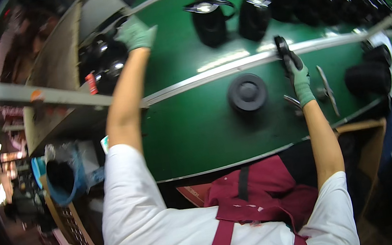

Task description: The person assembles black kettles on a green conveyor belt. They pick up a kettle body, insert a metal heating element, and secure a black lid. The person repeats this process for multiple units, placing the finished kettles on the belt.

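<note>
My left hand [135, 33], in a pale green glove, reaches over the edge of an open box [54, 55] at the far left. Shiny black rounded parts [109, 59] lie in that box beside the hand; motion smears the fingers, so their grip cannot be told. On the right, my gloved right hand [298, 78] is closed round a small dark part [281, 46], which stands up from the fingers near the shelf's metal edge. Between my hands, a round black piece [247, 92] with a raised centre rests on the green worktop [192, 128].
Black jugs with silvery tops [209, 20] stand in a row along the raised green shelf [167, 40]. A slim metal tool [328, 91] lies right of my right wrist. Farther right is a black cylindrical thing [367, 79]. A blue bin [69, 178] stands at lower left.
</note>
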`<state>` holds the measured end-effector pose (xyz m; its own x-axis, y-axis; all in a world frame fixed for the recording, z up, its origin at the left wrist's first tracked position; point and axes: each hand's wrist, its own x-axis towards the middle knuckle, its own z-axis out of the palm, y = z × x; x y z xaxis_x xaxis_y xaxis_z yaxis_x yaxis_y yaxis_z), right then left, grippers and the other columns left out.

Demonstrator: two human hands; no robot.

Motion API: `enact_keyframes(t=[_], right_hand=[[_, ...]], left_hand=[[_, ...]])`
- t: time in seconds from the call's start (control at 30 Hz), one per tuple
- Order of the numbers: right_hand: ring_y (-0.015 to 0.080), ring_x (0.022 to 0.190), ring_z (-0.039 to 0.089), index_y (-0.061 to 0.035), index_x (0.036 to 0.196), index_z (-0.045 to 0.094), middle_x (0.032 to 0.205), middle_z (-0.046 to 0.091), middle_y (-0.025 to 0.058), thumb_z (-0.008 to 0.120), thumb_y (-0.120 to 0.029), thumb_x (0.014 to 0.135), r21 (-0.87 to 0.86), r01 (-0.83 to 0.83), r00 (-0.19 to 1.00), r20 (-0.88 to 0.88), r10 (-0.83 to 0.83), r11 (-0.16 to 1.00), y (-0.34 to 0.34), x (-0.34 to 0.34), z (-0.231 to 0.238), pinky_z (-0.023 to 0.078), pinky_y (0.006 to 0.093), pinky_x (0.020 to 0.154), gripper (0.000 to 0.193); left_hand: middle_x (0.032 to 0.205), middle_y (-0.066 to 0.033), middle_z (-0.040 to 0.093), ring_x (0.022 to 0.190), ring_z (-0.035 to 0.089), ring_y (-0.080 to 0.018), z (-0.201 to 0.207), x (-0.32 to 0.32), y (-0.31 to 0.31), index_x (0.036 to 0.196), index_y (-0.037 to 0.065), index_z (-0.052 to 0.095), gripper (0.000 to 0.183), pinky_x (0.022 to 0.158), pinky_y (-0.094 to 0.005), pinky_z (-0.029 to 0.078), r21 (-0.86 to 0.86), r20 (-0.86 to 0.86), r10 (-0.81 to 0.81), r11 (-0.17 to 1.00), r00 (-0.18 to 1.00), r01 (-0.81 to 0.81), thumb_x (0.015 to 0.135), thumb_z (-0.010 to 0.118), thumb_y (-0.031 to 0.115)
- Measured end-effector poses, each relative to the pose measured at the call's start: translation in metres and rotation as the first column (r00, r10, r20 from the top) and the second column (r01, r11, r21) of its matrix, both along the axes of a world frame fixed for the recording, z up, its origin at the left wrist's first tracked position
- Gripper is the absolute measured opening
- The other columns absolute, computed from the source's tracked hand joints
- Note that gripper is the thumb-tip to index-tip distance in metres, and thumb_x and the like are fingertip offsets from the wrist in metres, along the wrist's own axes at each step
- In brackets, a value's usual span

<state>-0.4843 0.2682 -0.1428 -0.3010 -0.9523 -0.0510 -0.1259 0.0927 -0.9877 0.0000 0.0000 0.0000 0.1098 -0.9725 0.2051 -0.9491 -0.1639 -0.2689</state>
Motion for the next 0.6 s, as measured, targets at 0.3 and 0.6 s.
enact_keyframes(t=[0.3,0.6], right_hand=[[0.0354,0.106,0.071,-0.0124,0.144,0.049,0.130,0.066,0.0164,0.046,-0.052,0.106,-0.037,-0.083,0.269,0.962,0.058,0.996,0.161,0.024,0.089,0.064,0.0434,0.083,0.055],[0.0327,0.105,0.069,-0.0100,0.144,0.049,0.122,0.068,0.0154,0.061,-0.053,0.098,0.414,-0.125,0.455,0.831,-0.319,0.902,0.243,0.090,-0.002,0.059,0.0400,0.087,0.065]], left_hand=[[0.129,-0.0082,0.061,0.120,0.058,-0.0320,-0.052,-0.035,0.026,0.131,0.020,0.063,0.052,0.095,-0.0538,0.048,-0.115,-0.056,-0.513,0.855,0.856,0.505,0.082,0.078,0.026],[0.115,-0.0106,0.066,0.111,0.061,-0.0336,0.073,-0.030,0.239,0.121,0.013,0.069,0.054,0.095,-0.0423,0.048,-0.172,-0.329,-0.847,0.487,0.416,0.856,0.069,0.076,0.001]])
